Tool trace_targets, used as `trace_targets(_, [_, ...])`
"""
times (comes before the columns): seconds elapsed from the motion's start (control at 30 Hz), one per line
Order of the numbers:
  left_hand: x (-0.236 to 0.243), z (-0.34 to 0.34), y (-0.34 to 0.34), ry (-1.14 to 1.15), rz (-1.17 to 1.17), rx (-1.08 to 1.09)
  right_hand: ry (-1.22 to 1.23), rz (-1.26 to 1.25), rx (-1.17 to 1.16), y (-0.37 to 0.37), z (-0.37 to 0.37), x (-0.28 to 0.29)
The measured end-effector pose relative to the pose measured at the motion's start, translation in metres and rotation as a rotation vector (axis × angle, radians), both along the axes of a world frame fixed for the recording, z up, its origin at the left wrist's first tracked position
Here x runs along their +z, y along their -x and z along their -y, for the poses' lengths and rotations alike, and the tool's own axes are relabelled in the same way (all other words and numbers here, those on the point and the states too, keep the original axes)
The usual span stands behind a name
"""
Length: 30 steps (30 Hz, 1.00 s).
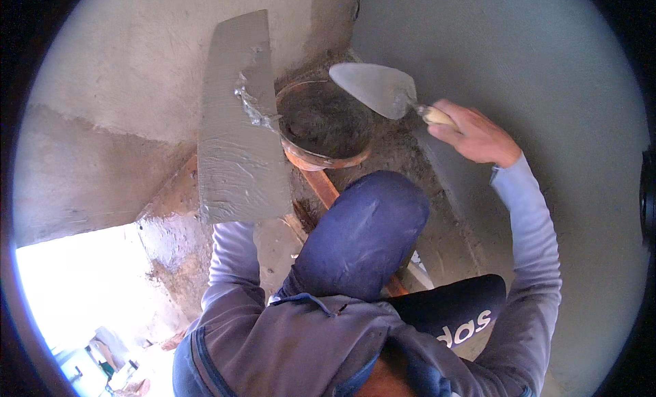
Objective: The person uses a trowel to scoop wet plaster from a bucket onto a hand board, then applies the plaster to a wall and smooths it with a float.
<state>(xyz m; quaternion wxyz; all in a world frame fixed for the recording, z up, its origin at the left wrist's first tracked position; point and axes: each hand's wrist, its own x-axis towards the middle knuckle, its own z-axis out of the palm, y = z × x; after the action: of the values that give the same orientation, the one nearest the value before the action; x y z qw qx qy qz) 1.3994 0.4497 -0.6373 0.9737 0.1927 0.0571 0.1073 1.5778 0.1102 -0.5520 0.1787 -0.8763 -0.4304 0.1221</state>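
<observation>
My right hand (pixel 475 134) is closed around the wooden handle of a pointed trowel (pixel 376 86). The trowel's grey metal blade points left, above the right rim of a round bucket (pixel 328 162) with dark grey material inside. To the left, a long grey plastering float (pixel 239 165) is raised with its broad face toward me. Wet mortar (pixel 253 110) is smeared across its middle and right edge. My left forearm (pixel 234 257) runs up behind the float's lower end, so the float hides my left hand and its fingers. The float seems held up by that hand.
A grey plastered wall (pixel 560 158) rises on the right, and a paler sloping surface (pixel 137 62) at upper left. Under my bent knee (pixel 369 226) lies a reddish wooden plank (pixel 319 186). A bright opening (pixel 82 288) is at lower left.
</observation>
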Motion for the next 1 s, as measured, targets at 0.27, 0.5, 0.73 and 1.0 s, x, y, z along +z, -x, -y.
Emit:
trace_targets(0.27, [-0.032,-0.005,-0.013,-0.038,-0.169,0.001,0.462,0.384,0.201,-0.039,-0.107,-0.084])
trace_targets(0.5, [-0.038,-0.005,-0.006,-0.020,-0.213,-0.005,0.458,0.159,0.271,-0.049,-0.135,-0.121])
trace_targets(0.73, [-0.043,-0.005,-0.007,-0.011,-0.234,-0.012,0.435,-0.430,0.148,-0.031,-0.128,-0.144])
trace_targets(1.0, [-0.044,-0.001,-0.006,-0.008,-0.250,-0.026,0.319,-0.893,-0.048,-0.024,-0.102,-0.118])
